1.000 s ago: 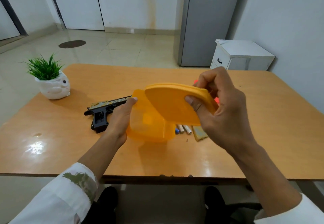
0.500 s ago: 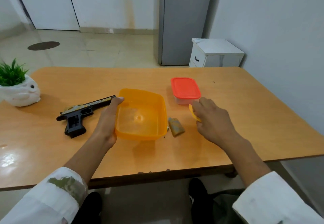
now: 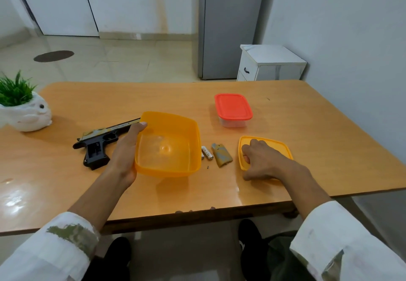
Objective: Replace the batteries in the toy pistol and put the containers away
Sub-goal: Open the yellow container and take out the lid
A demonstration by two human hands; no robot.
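The container (image 3: 186, 131) that the left hand (image 3: 127, 148) holds is a half-transparent orange-yellow. The loose lid (image 3: 279, 146) under the right hand (image 3: 261, 159) has the same orange, a little deeper. Beyond the right hand, the second box (image 3: 232, 123) is clear and its top is plain red. Left of the left hand, the toy pistol (image 3: 96, 146) has a black grip and a slide in gold-and-dark camouflage. Between the hands, the battery cover (image 3: 222, 155) shows an olive-gold camouflage and the batteries (image 3: 207, 152) are silver. The table (image 3: 307, 126) is light orange-brown with fine wood grain. Both sleeves (image 3: 55, 250) are white with olive-green patches.
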